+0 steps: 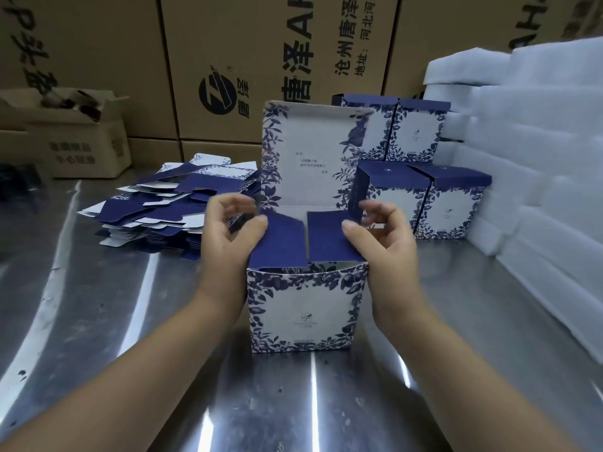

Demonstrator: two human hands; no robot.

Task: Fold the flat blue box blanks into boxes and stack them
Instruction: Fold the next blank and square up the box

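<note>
The half-made box [301,308] stood upright on the steel surface [130,321], just in front of the person. Its lid [306,158] was raised at the back and its two dark blue side flaps lay turned inward over the mouth.

The left hand [228,233] had its thumb on the left flap [280,243], and the right hand [381,243] had its thumb on the right flap [332,236]. Neither grip closed on anything: the fingers were loosely curled above the box, and the left ones were blurred.

To do this step well, both flaps probably needed pressing level together, so their edges met without overlapping. The palms could steady the walls so the box kept square, and then the lid could come down and its tongue tuck in cleanly.

The flaps hid most of the box's inside, and nothing showed in it. The finished boxes [424,197] to the right rear were closed and seemingly stacked two high, near the white foam sheets [538,141]. The loose pile of flat blanks [169,207] lay to the left. Farther left, an open brown carton [75,138] held dark objects too blurred to name.
</note>
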